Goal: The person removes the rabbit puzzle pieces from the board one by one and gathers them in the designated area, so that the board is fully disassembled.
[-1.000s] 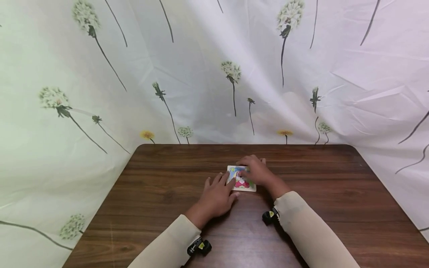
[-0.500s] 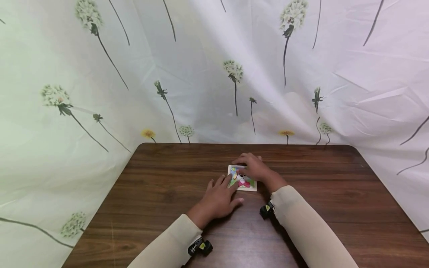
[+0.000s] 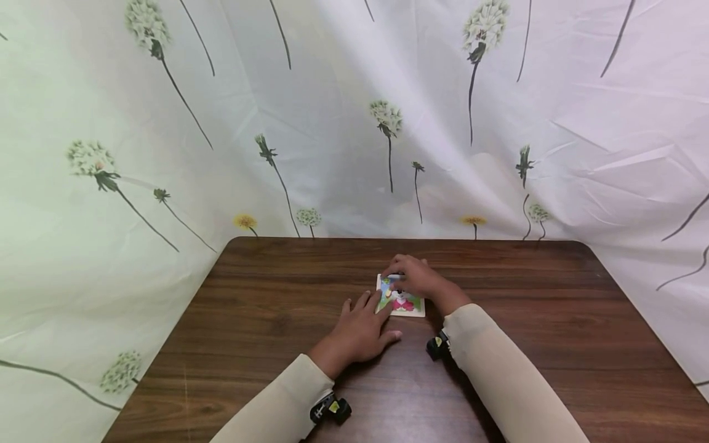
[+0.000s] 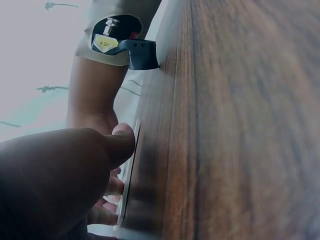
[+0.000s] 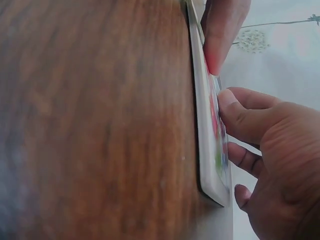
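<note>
A small square picture board with a pale rim lies flat on the table. Its picture shows a white cartoon animal in pink on blue and green. My left hand rests with spread fingers on the board's left side, thumb apart on the near side. Over the upper part reaches my right hand, fingers bent, covering some of the picture. In the right wrist view, the right thumb touches the board's face beside a left-hand finger. Whether it pinches a loose piece is hidden. The left wrist view shows the board edge-on.
The brown wooden table has rounded far corners. Behind it hangs a pale curtain printed with dandelions. Black cameras sit on both wrists, the left one close above the tabletop.
My right hand has shifted slightly left over the board, its fingertips nearer the upper left corner. The left thumb has moved a little away from the board's near edge.
</note>
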Demonstrator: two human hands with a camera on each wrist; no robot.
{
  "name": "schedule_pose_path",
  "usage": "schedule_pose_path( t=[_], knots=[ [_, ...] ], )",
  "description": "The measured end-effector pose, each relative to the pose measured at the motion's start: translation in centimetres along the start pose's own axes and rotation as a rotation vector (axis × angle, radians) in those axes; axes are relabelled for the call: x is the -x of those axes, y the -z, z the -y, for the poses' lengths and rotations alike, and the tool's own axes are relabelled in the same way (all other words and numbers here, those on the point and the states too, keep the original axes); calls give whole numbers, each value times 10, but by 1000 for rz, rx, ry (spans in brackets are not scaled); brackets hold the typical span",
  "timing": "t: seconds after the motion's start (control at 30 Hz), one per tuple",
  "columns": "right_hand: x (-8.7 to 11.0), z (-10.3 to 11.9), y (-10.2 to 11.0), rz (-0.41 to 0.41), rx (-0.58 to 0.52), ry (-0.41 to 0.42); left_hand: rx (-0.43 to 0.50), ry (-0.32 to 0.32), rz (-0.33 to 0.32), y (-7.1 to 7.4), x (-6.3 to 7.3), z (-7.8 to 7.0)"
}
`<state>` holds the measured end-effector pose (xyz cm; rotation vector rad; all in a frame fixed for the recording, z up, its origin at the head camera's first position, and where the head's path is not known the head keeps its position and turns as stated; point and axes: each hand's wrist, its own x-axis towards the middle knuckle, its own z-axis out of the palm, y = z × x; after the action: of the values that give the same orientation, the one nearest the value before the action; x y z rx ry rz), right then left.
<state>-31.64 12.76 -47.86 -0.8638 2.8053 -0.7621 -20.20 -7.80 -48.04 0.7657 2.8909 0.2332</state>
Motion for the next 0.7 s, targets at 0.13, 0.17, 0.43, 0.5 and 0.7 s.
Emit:
schedule_pose_path(
  t=[0.13,0.17,0.43,0.5,0.7],
  knots=[
    [-3,0,1,22,-10,-16,-1,-1,0,-1,-1,1],
    [-3,0,2,29,-15,-20,0,0,1,-1,0,1],
    [-10,0,5,99,-12,-48,-5,7,7,-2,0,1],
    [-11,1,6,115,-9,-53,-6,6,2,-2,0,1],
    [-14,3,7,166,-12,-79,-5,5,-5,-1,1,-1]
  ],
)
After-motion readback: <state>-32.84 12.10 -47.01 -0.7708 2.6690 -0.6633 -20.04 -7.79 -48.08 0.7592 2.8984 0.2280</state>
